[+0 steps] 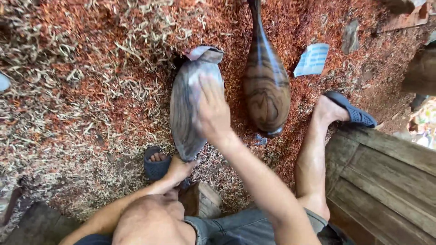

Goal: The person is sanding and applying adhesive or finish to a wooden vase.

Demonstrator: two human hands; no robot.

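A grey, dull carved wooden piece [185,106], long and rounded like a vase body, lies on the shavings in front of me. My left hand [180,169] grips its near end. My right hand [212,113] lies flat on its upper side; what it may hold under the palm is hidden. Beside it on the right lies a glossy brown striped wooden vase [265,86] with a thin neck that points away from me.
Red and pale wood shavings [91,90] cover the floor. My feet in dark sandals [156,164] [352,110] rest on them. A wooden plank bench [386,186] stands at the right. A blue-white paper scrap [312,59] lies near the vase.
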